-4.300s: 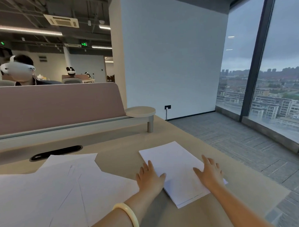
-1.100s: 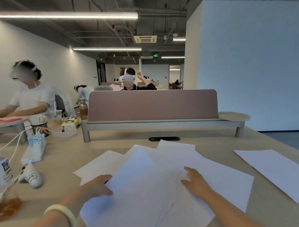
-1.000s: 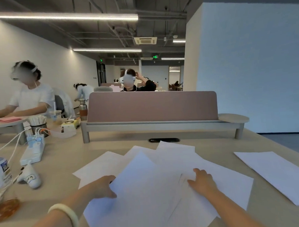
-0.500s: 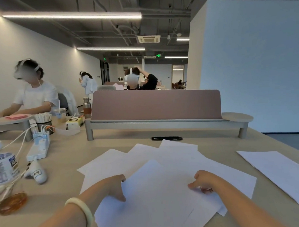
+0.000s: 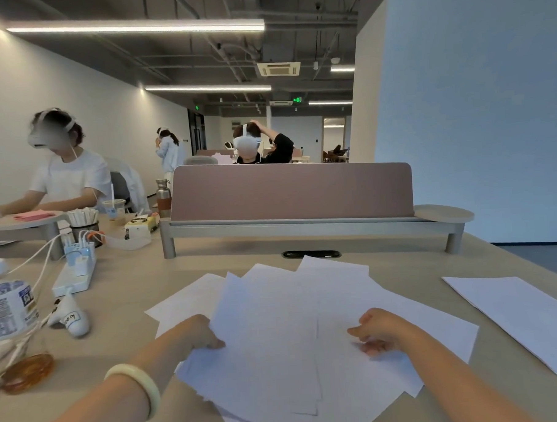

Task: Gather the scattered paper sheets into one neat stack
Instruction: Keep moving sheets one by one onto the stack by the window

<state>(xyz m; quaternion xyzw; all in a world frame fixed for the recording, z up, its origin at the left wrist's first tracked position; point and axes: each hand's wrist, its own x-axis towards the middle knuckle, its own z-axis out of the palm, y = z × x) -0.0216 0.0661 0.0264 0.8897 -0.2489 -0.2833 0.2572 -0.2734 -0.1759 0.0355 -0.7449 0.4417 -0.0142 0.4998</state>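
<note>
Several white paper sheets (image 5: 275, 310) lie fanned and overlapping on the beige desk (image 5: 130, 287) in front of me. My left hand (image 5: 193, 335), with a pale bangle on the wrist, grips the left edge of the top sheet, thumb on top. My right hand (image 5: 376, 332) rests on the right side of the pile, fingers curled and pinching at a sheet. A separate neat stack of paper (image 5: 514, 315) lies apart at the right, near the desk's edge.
At the left stand a water bottle (image 5: 10, 305), a white power strip (image 5: 75, 274) with cables, a small white gadget (image 5: 71, 318) and an amber dish (image 5: 27, 371). A pink divider (image 5: 289, 194) on a shelf closes the desk's far side. Other people sit beyond.
My view turned left from the neat stack to the scattered sheets. Both hands went from lying flat on the pile to curling; the left one took hold of the top sheet's edge.
</note>
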